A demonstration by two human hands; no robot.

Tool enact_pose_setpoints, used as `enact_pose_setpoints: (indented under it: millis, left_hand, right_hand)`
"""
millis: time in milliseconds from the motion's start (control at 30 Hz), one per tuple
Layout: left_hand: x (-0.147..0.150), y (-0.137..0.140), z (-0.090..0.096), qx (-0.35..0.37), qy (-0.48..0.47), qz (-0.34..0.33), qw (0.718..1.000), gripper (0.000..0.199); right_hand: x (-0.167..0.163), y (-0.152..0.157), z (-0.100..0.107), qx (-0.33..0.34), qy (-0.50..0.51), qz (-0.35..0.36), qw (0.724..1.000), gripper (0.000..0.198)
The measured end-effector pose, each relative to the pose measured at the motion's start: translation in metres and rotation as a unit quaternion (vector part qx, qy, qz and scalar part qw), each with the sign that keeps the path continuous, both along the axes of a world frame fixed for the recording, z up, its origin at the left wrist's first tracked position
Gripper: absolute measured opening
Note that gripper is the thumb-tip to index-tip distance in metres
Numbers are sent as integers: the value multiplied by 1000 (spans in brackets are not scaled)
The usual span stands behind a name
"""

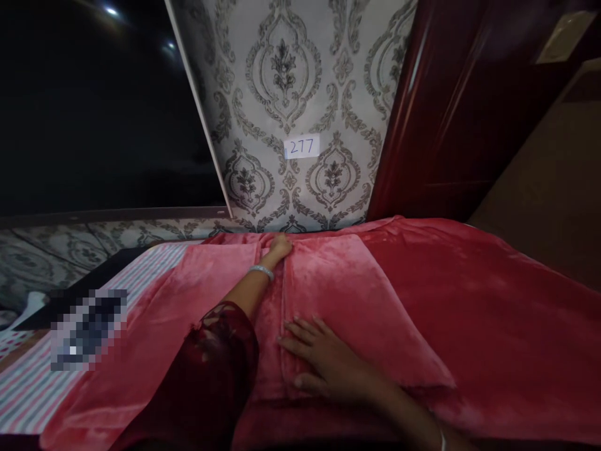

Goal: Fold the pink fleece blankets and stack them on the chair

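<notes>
The left hand is curled at the far edge of the red blanket; its fingertips are hidden, so I cannot tell whether it grasps cloth. The right hand holds nothing, spread flat beside the lengthwise edge of a folded panel, apparently to steady the layers. The blanket covers the striped cover except along its left edge. The patterned wall leaves scant room beyond the far edge; rightward, the blanket spreads wide, allowing more movement.

Rightward, room above the blanket is free — the wall blocks beyond.
</notes>
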State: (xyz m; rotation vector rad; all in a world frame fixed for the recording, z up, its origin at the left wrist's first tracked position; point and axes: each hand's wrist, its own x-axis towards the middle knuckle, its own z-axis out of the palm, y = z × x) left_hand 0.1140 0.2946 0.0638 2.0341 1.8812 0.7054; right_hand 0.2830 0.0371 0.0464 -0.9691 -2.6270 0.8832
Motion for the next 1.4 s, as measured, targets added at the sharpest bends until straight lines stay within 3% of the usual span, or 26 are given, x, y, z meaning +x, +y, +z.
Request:
enact_pose_setpoints:
  millis: [100, 233, 367, 467, 600, 767, 1167, 1400]
  left_hand:
    - [19, -21, 10, 41, 74, -33, 996, 46]
    - [47, -43, 13, 38, 145, -84, 985, 61]
    - [56, -55, 5, 11, 191, -71, 979, 70]
    - [50, -60, -11, 1, 217, -54, 975, 77]
    - [42, -63, -29, 1, 255, -33, 966, 81]
    - [42, -60, -34, -13, 265, -30, 964, 86]
    - [43, -58, -36, -26, 249, -30, 968, 87]
    - [41, -57, -23, -42, 230, -40, 971, 83]
  right_hand:
    - [22, 18, 11, 17, 47, -52, 997, 58]
    - [55, 85, 25, 142, 46, -175, 973, 48]
    - [65, 157, 31, 169, -103, -306, 931, 59]
    - [61, 184, 22, 177, -170, -352, 903, 60]
    - [62, 193, -9, 197, -191, -363, 891, 60]
    - [71, 197, -34, 193, -174, -376, 890, 61]
    - [95, 203, -28, 77, -170, -419, 889, 60]
    - [122, 172, -8, 42, -200, -434, 877, 61]
